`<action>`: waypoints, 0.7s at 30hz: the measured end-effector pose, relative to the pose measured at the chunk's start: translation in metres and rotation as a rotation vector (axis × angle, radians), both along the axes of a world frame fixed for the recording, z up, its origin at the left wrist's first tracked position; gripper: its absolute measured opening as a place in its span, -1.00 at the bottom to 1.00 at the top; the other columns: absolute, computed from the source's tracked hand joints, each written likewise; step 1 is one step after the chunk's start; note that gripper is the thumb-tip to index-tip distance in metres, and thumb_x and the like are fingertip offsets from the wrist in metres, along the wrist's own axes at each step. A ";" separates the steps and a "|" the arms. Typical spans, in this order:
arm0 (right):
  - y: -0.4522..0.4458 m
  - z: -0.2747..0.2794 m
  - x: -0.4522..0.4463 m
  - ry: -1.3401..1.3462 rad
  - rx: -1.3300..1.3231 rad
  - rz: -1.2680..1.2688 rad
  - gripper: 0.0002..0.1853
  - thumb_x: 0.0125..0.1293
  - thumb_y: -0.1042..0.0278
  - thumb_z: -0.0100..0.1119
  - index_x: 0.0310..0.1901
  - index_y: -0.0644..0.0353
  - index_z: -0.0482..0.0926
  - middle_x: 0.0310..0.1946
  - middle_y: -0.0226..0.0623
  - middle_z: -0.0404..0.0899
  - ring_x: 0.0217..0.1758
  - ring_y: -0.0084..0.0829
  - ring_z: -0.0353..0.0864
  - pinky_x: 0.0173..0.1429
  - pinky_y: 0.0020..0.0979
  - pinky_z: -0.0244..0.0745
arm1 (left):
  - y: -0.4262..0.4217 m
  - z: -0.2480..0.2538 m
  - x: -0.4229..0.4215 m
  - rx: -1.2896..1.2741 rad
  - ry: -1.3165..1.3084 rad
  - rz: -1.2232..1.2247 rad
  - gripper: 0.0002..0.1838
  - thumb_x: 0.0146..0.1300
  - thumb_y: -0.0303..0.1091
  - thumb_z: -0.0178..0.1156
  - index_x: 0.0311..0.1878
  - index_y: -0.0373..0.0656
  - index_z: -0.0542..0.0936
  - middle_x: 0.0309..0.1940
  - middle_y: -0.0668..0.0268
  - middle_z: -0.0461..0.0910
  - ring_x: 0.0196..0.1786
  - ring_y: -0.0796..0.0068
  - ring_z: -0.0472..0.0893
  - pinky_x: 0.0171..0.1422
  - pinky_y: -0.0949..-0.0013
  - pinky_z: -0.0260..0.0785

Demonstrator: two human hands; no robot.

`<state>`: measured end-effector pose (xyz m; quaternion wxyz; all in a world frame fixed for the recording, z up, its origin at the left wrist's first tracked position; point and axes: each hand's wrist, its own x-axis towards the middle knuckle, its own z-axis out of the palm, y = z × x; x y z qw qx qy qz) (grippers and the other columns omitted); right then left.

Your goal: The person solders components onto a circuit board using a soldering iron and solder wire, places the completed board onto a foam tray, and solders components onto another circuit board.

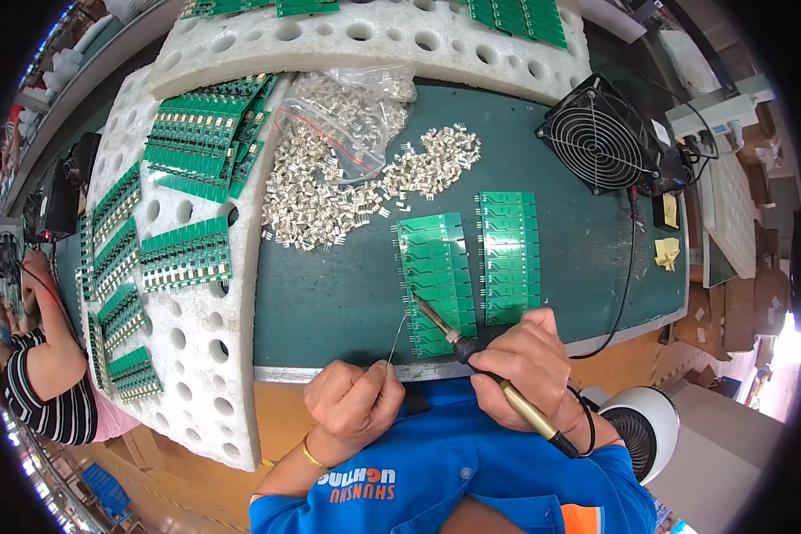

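A soldering iron (527,411) is gripped in my right hand (527,365), its tip reaching the left edge of a green circuit board panel (438,271). Between the fingers of my left hand (354,397) is a thin solder wire (399,336), which points up at the same board edge near the iron's tip. Small pins stick out along that edge. Just right of it lies a second green panel (509,258), also with pins on its left side. Whether the wire touches the tip is too small to tell.
Small white connectors (316,200) lie heaped beside a plastic bag (356,116) of more. White foam boards (187,356) with holes carry several populated panels (187,254). A black fan (596,133) stands at the back right, and a cable hangs near it. Another person (49,365) sits at left.
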<state>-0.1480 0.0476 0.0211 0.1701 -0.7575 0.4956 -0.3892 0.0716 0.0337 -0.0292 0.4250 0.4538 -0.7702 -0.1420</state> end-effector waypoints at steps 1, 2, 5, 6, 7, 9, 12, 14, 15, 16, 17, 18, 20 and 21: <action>0.000 0.000 0.000 0.000 0.000 0.000 -0.67 -0.14 0.52 0.46 -0.25 0.17 0.62 -0.47 -0.38 0.59 -0.49 -0.38 0.51 -0.22 -0.29 0.27 | 0.000 0.000 0.000 0.002 -0.002 0.003 -0.81 -0.20 -0.60 0.40 -0.41 -0.20 0.69 -0.67 0.37 0.41 -0.66 0.46 0.42 -0.62 0.40 0.24; 0.000 0.001 0.000 0.002 0.000 0.000 -0.67 -0.14 0.52 0.46 -0.25 0.17 0.63 -0.47 -0.38 0.59 -0.49 -0.39 0.50 -0.22 -0.29 0.27 | 0.001 0.000 0.000 0.003 -0.002 0.002 -0.81 -0.20 -0.60 0.40 -0.41 -0.20 0.69 -0.67 0.37 0.41 -0.66 0.46 0.42 -0.62 0.40 0.24; 0.001 0.001 0.000 0.000 0.002 0.000 -0.66 -0.15 0.52 0.46 -0.25 0.17 0.62 -0.48 -0.39 0.58 -0.49 -0.39 0.50 -0.23 -0.30 0.27 | 0.001 0.000 0.001 0.019 0.004 -0.010 -0.81 -0.20 -0.60 0.39 -0.41 -0.20 0.69 -0.66 0.37 0.42 -0.66 0.45 0.42 -0.62 0.40 0.24; 0.001 0.001 0.000 -0.003 0.004 0.000 -0.66 -0.16 0.52 0.46 -0.25 0.17 0.62 -0.48 -0.39 0.58 -0.49 -0.40 0.50 -0.23 -0.30 0.27 | 0.001 0.000 0.001 0.017 0.004 -0.009 -0.81 -0.20 -0.60 0.39 -0.41 -0.20 0.69 -0.66 0.37 0.43 -0.66 0.45 0.42 -0.62 0.40 0.24; 0.001 0.001 0.000 -0.003 0.004 -0.001 -0.66 -0.16 0.52 0.46 -0.25 0.17 0.62 -0.48 -0.39 0.58 -0.49 -0.40 0.50 -0.23 -0.30 0.27 | 0.001 0.000 0.001 0.015 0.005 -0.009 -0.81 -0.20 -0.60 0.39 -0.41 -0.20 0.69 -0.66 0.37 0.43 -0.65 0.45 0.43 -0.62 0.40 0.25; 0.002 0.002 0.001 0.002 0.009 -0.003 -0.66 -0.16 0.52 0.46 -0.25 0.17 0.62 -0.48 -0.39 0.58 -0.50 -0.40 0.50 -0.24 -0.31 0.28 | 0.002 0.001 0.001 0.019 0.006 -0.011 -0.81 -0.19 -0.60 0.39 -0.41 -0.20 0.68 -0.65 0.37 0.44 -0.65 0.45 0.43 -0.62 0.41 0.25; 0.004 0.001 0.001 0.008 0.010 -0.003 -0.66 -0.17 0.50 0.47 -0.25 0.17 0.63 -0.48 -0.39 0.58 -0.50 -0.40 0.50 -0.24 -0.31 0.29 | 0.002 -0.001 0.002 0.019 0.011 -0.016 -0.80 -0.19 -0.60 0.40 -0.41 -0.20 0.68 -0.65 0.37 0.44 -0.65 0.45 0.43 -0.62 0.41 0.25; 0.005 0.002 0.001 0.013 0.011 -0.003 -0.66 -0.15 0.48 0.47 -0.25 0.17 0.62 -0.47 -0.39 0.59 -0.50 -0.40 0.50 -0.24 -0.31 0.29 | 0.002 -0.001 0.002 0.019 0.014 -0.020 -0.80 -0.19 -0.60 0.40 -0.40 -0.20 0.68 -0.65 0.37 0.44 -0.65 0.45 0.43 -0.62 0.41 0.25; 0.005 0.002 0.002 0.018 0.010 -0.002 -0.66 -0.14 0.46 0.48 -0.24 0.17 0.62 -0.47 -0.39 0.59 -0.49 -0.40 0.51 -0.24 -0.31 0.29 | 0.002 -0.001 0.003 0.019 0.014 -0.026 -0.80 -0.19 -0.60 0.40 -0.40 -0.20 0.68 -0.65 0.37 0.44 -0.65 0.45 0.43 -0.62 0.41 0.25; 0.005 0.002 0.002 0.018 0.010 -0.003 -0.66 -0.14 0.46 0.48 -0.24 0.17 0.62 -0.47 -0.39 0.59 -0.49 -0.40 0.51 -0.24 -0.31 0.29 | 0.002 -0.001 0.003 0.019 0.014 -0.031 -0.79 -0.19 -0.60 0.40 -0.39 -0.20 0.68 -0.65 0.37 0.44 -0.65 0.45 0.43 -0.62 0.41 0.26; 0.006 0.003 0.002 0.026 0.013 0.001 -0.66 -0.12 0.44 0.48 -0.23 0.17 0.62 -0.47 -0.39 0.59 -0.49 -0.40 0.51 -0.24 -0.31 0.29 | 0.002 -0.001 0.003 0.020 0.014 -0.033 -0.79 -0.19 -0.60 0.40 -0.39 -0.20 0.68 -0.65 0.37 0.44 -0.65 0.45 0.43 -0.62 0.41 0.26; 0.006 0.003 0.002 0.035 0.015 0.005 -0.66 -0.10 0.42 0.49 -0.22 0.17 0.62 -0.47 -0.39 0.59 -0.49 -0.40 0.51 -0.24 -0.31 0.29 | 0.001 -0.001 0.003 0.016 0.012 -0.034 -0.79 -0.19 -0.60 0.40 -0.39 -0.20 0.68 -0.65 0.37 0.44 -0.65 0.46 0.43 -0.62 0.41 0.26; 0.007 0.003 0.001 0.038 0.016 0.009 -0.66 -0.09 0.41 0.49 -0.22 0.17 0.62 -0.47 -0.39 0.60 -0.48 -0.40 0.52 -0.25 -0.31 0.29 | 0.001 -0.001 0.003 0.013 0.011 -0.036 -0.79 -0.19 -0.60 0.40 -0.38 -0.20 0.68 -0.65 0.37 0.44 -0.65 0.46 0.43 -0.62 0.40 0.26; 0.007 0.004 0.001 0.040 0.016 0.014 -0.66 -0.07 0.39 0.49 -0.21 0.16 0.62 -0.47 -0.39 0.60 -0.48 -0.40 0.52 -0.25 -0.31 0.28 | 0.002 -0.001 0.003 0.014 0.011 -0.035 -0.79 -0.19 -0.60 0.40 -0.39 -0.20 0.68 -0.65 0.37 0.44 -0.65 0.46 0.43 -0.62 0.41 0.26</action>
